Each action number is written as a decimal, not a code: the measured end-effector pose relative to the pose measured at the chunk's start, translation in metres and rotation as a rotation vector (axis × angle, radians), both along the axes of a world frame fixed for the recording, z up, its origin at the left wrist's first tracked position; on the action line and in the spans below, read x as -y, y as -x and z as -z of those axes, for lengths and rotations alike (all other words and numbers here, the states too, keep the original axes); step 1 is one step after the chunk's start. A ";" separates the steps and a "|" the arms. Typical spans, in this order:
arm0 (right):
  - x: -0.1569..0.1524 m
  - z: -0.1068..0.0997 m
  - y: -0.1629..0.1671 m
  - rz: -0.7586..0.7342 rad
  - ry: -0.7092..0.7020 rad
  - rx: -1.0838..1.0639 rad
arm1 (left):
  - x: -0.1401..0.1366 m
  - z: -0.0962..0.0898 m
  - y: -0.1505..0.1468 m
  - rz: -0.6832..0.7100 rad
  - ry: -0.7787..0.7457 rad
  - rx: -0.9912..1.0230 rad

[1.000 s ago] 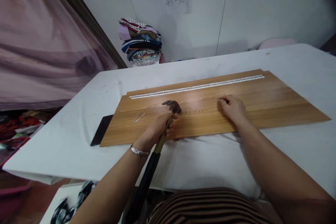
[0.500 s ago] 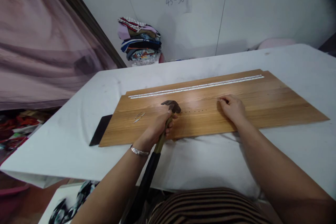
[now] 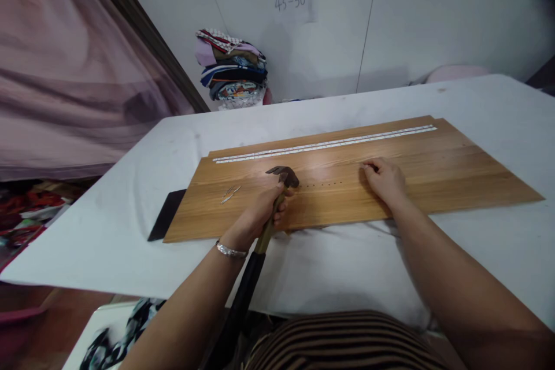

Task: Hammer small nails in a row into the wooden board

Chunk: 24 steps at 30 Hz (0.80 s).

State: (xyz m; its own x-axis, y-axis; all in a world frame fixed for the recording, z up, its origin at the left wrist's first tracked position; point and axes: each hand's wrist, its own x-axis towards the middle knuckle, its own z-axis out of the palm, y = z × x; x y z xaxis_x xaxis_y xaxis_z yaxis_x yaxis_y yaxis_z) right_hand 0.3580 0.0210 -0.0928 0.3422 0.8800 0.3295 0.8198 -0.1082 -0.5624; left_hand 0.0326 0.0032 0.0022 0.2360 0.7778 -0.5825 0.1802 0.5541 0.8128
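My left hand [image 3: 265, 206] is wrapped round the upper handle of a claw hammer [image 3: 284, 176], close below its head. The black grip of the hammer slants down towards my body. Under it lies a wooden board [image 3: 329, 205] with a short row of small dark dots [image 3: 326, 184] right of the hammer head. My right hand [image 3: 385, 177] rests on the board beyond that row, fingers pinched together; whatever is between the fingertips is too small to make out. Several nails [image 3: 230, 194] lie loose on the board left of the hammer.
Two white measuring strips [image 3: 325, 144] run along the board's far side. A black flat piece [image 3: 167, 215] sticks out from under its left end. The board lies on a white-covered table [image 3: 108, 231]. Folded clothes [image 3: 234, 66] are stacked behind, and a pink curtain [image 3: 69, 69] hangs left.
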 end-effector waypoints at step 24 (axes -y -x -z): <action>-0.002 0.004 0.000 -0.008 -0.031 -0.009 | 0.000 -0.003 0.001 -0.048 0.048 -0.032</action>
